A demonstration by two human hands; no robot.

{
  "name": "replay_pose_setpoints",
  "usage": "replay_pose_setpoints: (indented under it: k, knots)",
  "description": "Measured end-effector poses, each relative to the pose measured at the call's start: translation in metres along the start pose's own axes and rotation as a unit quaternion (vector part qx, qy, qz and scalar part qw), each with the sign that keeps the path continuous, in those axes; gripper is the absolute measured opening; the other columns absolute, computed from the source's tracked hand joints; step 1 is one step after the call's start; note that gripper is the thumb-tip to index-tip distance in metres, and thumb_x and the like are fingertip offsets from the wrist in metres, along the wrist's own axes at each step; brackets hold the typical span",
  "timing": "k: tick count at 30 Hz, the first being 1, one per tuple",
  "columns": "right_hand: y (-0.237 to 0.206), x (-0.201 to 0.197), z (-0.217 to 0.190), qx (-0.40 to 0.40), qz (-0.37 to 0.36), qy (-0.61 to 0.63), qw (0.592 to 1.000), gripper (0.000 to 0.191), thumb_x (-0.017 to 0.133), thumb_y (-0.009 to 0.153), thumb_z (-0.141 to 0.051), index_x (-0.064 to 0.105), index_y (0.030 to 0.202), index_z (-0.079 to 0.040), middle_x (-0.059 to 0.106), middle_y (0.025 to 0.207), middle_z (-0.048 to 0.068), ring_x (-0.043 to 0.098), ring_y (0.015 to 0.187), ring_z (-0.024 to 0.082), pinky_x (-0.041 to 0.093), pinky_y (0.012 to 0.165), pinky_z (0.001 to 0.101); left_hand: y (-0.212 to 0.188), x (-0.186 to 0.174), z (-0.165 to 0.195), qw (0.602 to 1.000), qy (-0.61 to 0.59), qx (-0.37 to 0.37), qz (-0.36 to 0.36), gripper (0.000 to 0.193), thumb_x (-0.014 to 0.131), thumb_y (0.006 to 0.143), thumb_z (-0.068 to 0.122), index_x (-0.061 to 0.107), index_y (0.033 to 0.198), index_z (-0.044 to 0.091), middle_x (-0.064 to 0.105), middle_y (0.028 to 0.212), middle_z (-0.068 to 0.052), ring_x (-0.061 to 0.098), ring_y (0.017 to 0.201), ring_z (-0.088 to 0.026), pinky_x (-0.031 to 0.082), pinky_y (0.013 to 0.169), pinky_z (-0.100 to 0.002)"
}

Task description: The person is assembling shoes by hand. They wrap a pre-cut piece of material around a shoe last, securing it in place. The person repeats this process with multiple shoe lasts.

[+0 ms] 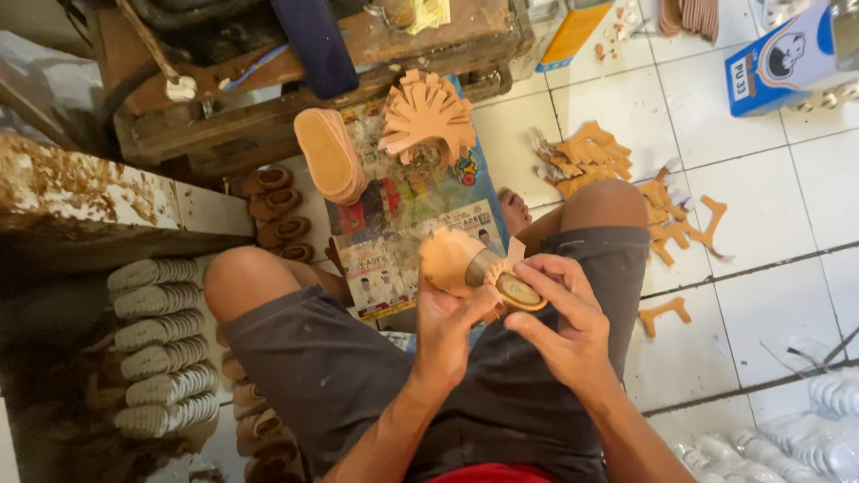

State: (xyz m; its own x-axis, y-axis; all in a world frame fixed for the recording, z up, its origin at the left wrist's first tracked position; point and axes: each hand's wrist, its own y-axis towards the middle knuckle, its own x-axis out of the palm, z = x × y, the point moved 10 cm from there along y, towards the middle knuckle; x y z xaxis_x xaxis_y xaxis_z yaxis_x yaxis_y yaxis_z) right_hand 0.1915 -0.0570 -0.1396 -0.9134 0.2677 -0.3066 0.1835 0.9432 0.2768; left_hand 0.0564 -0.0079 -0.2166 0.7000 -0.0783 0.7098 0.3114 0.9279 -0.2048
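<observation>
Person seated, knees apart, both forearms drawn in over the lap. Left hand [447, 326] raised, palm toward body, fingers wrapped under and around a tan shoe piece [450, 259] (looks like a small sandal on a form, can't confirm); grip firm. Right hand [559, 313] meets it from the right, wrist bent inward, thumb and forefinger pinching at the heel end [517, 291], other fingers curled beneath. Both hands closed on the same item, held in the air above the dark grey shorts [358, 376], between the knees.

Item: pale tan upper, rounded toe pointing up-left; heel end shows an oval face w/ dark rim and a brownish band round it. A small light strip sticks out near the right thumb.

Surroundings: printed paper sheet [403, 215] on the floor ahead of the knees, carrying a stack of tan insoles [329, 154] and a fan of tan strap pieces [429, 112]. More tan cut pieces [586, 156] scattered on white tile [769, 206] to the right. Rows of pale ribbed soles [161, 344] at left. Blue-and-white box [778, 63] top right.
</observation>
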Motion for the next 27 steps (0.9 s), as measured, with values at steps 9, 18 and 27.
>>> replay_pose_setpoints:
  k: [9, 18, 27]
  knots:
    - [-0.004, -0.006, 0.007, 0.007, 0.001, -0.064, 0.998, 0.052, 0.086, 0.076, -0.002, 0.069, 0.125, 0.002, 0.061, 0.129, 0.014, 0.064, 0.117, 0.024, 0.053, 0.098, 0.0323, -0.005, 0.005, 0.001, 1.000, -0.016, 0.007, 0.024, 0.045, 0.075, 0.096, 0.005, 0.054, 0.135, -0.006, 0.067, 0.118, -0.012, 0.066, 0.105, -0.020, 0.054, 0.089, -0.033]
    - [-0.005, -0.001, 0.005, -0.036, -0.016, -0.024, 0.999, 0.052, 0.087, 0.077, -0.006, 0.068, 0.125, 0.002, 0.062, 0.130, 0.015, 0.062, 0.120, 0.028, 0.052, 0.102, 0.0360, -0.017, -0.011, -0.018, 0.999, -0.038, 0.009, -0.012, 0.035, 0.074, 0.099, -0.002, 0.055, 0.126, -0.013, 0.067, 0.115, -0.017, 0.066, 0.104, -0.025, 0.053, 0.094, -0.037]
    - [-0.003, -0.004, -0.036, -0.171, -0.006, -0.013, 0.985, 0.056, 0.092, 0.071, -0.014, 0.070, 0.120, -0.001, 0.064, 0.127, 0.015, 0.061, 0.119, 0.030, 0.051, 0.103, 0.0405, -0.033, -0.003, 0.006, 0.995, -0.072, 0.065, -0.013, 0.057, 0.074, 0.086, -0.003, 0.049, 0.137, -0.004, 0.064, 0.125, -0.013, 0.066, 0.113, -0.025, 0.052, 0.103, -0.041]
